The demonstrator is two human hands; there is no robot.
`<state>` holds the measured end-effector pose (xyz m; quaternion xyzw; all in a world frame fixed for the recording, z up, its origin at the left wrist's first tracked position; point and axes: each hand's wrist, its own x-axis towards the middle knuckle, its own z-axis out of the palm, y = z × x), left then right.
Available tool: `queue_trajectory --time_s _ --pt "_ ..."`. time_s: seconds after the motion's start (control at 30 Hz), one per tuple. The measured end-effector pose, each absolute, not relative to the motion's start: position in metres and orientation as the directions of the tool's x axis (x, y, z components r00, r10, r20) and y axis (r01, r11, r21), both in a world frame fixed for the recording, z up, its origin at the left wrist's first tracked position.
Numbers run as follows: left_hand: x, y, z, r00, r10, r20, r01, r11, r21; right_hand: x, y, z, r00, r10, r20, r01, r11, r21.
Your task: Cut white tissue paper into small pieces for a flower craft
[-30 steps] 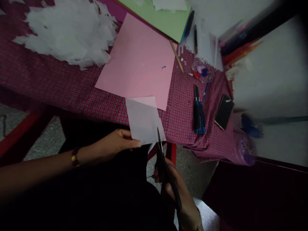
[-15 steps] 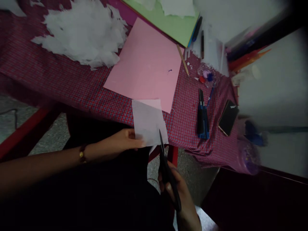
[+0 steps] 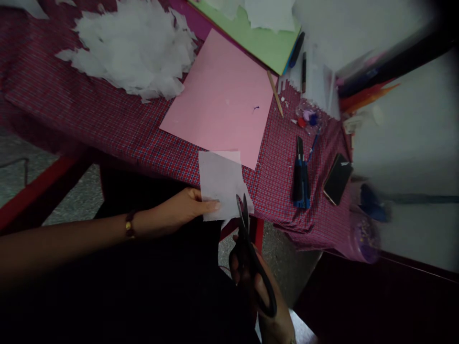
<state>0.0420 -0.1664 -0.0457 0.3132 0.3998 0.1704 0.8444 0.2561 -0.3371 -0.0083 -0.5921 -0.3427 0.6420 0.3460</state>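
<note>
Between thumb and fingers, my left hand (image 3: 190, 206) pinches the lower left edge of a thin white sheet of paper (image 3: 220, 179). My right hand (image 3: 267, 286) grips black-handled scissors (image 3: 247, 243), fingers through the loops. Their blades are parted at the lower right of the sheet, where a cut strip stands slightly away from the rest. Behind the sheet, a large pink sheet (image 3: 225, 95) lies on the table, and the white sheet's top overlaps its near edge.
A heap of torn-looking white paper pieces (image 3: 132, 52) lies at the back left on the checked tablecloth (image 3: 107, 124). To the right are a pencil (image 3: 275, 93), a blue and black box cutter (image 3: 301, 177), a phone (image 3: 337, 179) and a plastic tub (image 3: 364, 236). Green card (image 3: 261, 38) lies behind.
The scissors' blades have opened wider, with the right hand's fingers spreading the loops. My left hand still holds the paper, and the whole view has shifted slightly.
</note>
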Motion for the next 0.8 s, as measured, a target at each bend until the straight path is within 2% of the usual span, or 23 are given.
queue_trajectory --time_s 0.2,0.37,0.47,0.63,0.8 --pt "0.042 -0.169 -0.048 0.730 0.476 -0.491 -0.012 0.726 0.688 0.254 -0.338 -0.006 -0.055 0.835 -0.547 -0.072 -0.550 -0.832" --pt "0.041 -0.168 -0.049 0.816 0.428 -0.388 0.050 0.616 0.786 0.247 -0.332 -0.004 -0.050 0.844 -0.534 -0.077 -0.536 -0.840" --pt "0.042 -0.168 -0.047 0.834 0.405 -0.375 0.054 0.615 0.786 0.245 -0.329 -0.006 -0.030 0.856 -0.516 -0.074 -0.517 -0.853" --pt "0.046 -0.168 -0.046 0.732 0.565 -0.380 -0.136 0.668 0.732 0.243 -0.329 -0.006 0.020 0.854 -0.519 -0.080 -0.516 -0.853" --pt "0.046 -0.168 -0.048 0.634 0.588 -0.502 -0.113 0.712 0.693 0.238 -0.327 -0.003 0.086 0.839 -0.537 -0.058 -0.534 -0.844"
